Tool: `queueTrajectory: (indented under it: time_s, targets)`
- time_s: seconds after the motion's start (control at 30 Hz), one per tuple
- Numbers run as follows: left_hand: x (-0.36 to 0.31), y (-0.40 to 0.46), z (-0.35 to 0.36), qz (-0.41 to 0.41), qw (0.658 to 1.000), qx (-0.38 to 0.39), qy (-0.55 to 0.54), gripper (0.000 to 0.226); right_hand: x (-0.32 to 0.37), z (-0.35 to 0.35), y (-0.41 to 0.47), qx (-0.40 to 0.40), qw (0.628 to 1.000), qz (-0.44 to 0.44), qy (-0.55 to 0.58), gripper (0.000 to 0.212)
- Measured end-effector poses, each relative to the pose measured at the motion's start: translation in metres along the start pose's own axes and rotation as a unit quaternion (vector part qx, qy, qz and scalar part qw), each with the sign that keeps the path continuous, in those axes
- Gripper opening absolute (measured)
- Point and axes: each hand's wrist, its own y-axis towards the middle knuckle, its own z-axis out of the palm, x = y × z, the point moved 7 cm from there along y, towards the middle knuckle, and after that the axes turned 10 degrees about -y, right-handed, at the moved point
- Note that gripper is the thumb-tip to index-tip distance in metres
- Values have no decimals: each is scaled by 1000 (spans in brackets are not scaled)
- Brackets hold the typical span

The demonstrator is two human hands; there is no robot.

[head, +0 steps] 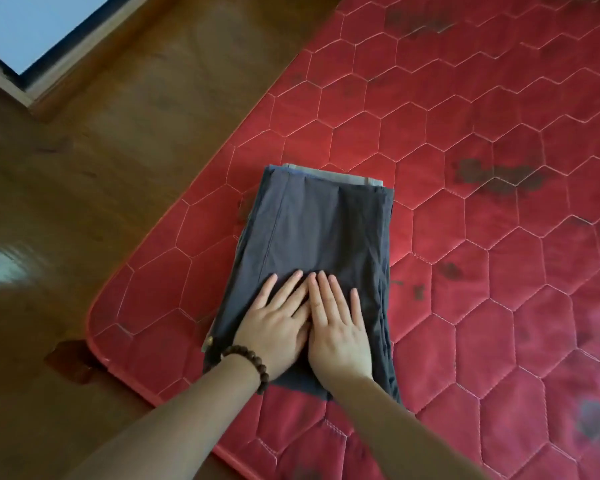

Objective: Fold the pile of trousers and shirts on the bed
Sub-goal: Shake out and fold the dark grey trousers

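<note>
Pressing down side by side, the left hand (274,327) and the right hand (338,327) lie flat on the near end of the dark grey trousers (323,233), fingers straight and slightly spread, touching each other along their inner edges. Neither hand pinches or grips any cloth; the palms and fingers simply rest on the fabric. A bracelet (252,365) of brown wooden beads circles the left wrist, just at the near left corner of the trousers.

The trousers are folded into a long rectangle and lie on the red mattress (482,271), close to its rounded near-left corner. A stitched seam runs lengthwise along the left part of the top layer. Under the trousers, more folded clothes (336,174) show as thin pale grey and bluish edges poking out past the far end and along the left side, so the trousers sit on top of a stack.

Around the trousers the mattress shows white hexagon quilting, with dark smudges to the right and beyond them. Left of the trousers, past the mattress edge, is a brown wooden floor (118,116), and farther off a window (32,26) shows in the far left corner.
</note>
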Motion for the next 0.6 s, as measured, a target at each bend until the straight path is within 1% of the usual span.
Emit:
queueTrajectory:
  time_s: [0.17,0.23,0.47,0.53,0.6]
  targets:
    - [47,-29,-3,-68,997,-30,0,62,-46,13,-18,15,998,55,-25,66]
    - [59,-38,0,-84,996,-22,-13,63,-59,17,-30,27,997,72,-18,66]
    - [58,-35,-3,-101,994,6,-31,64,-65,22,-33,81,994,70,-7,64]
    - [54,-35,-11,-126,991,32,-43,66,-66,13,-35,105,992,67,-5,63]
    - [45,-34,-22,-159,984,53,-69,69,-71,-3,-43,117,989,88,17,63]
